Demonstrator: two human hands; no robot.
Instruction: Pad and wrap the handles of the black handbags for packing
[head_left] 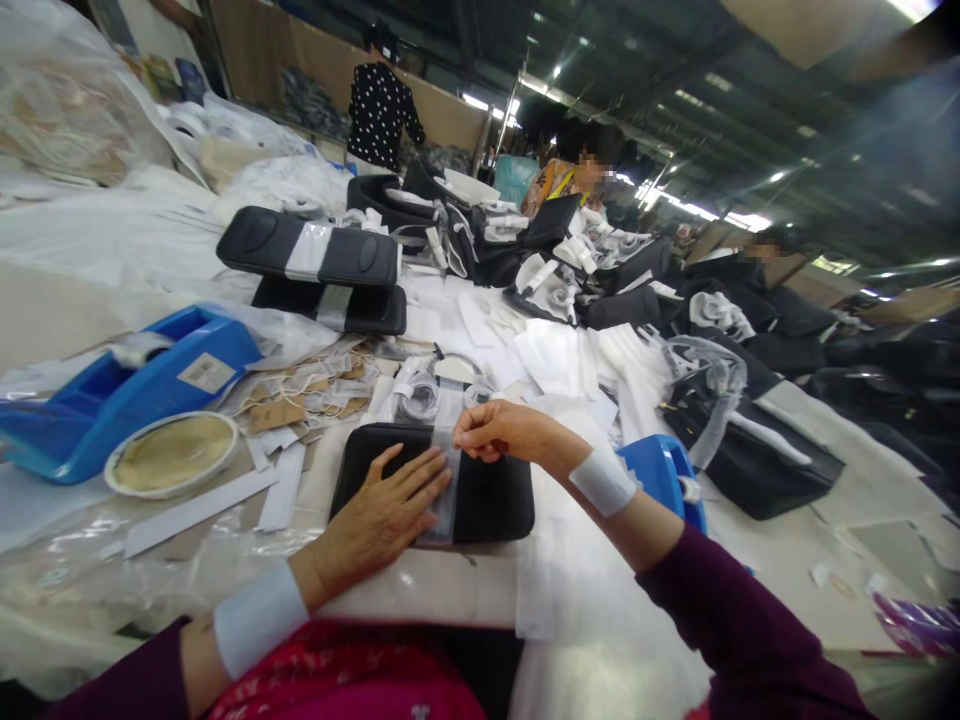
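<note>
A black zippered case (pixel 491 500) lies flat on the table in front of me. Across its middle runs a translucent whitish strip (pixel 444 520), which extends past the case's far edge. My left hand (pixel 382 515) rests flat with fingers spread on the left half of the case, fingertips reaching the strip. Just over the strip's right edge, my right hand (pixel 506 432) is closed, thumb and fingertips pinched together; what lies between them is too small to make out. Beyond the case sit a coiled clear-wrapped cord (pixel 418 397) and loose packing.
Blue tape dispensers stand at left (pixel 195 345) and right (pixel 664 470). A round dish (pixel 172 455), paper strips (pixel 281 488) and corded tags (pixel 277 412) lie at left. Banded black cases (pixel 259 240) are stacked behind, with black bags (pixel 750 450) at right. Several people are farther back.
</note>
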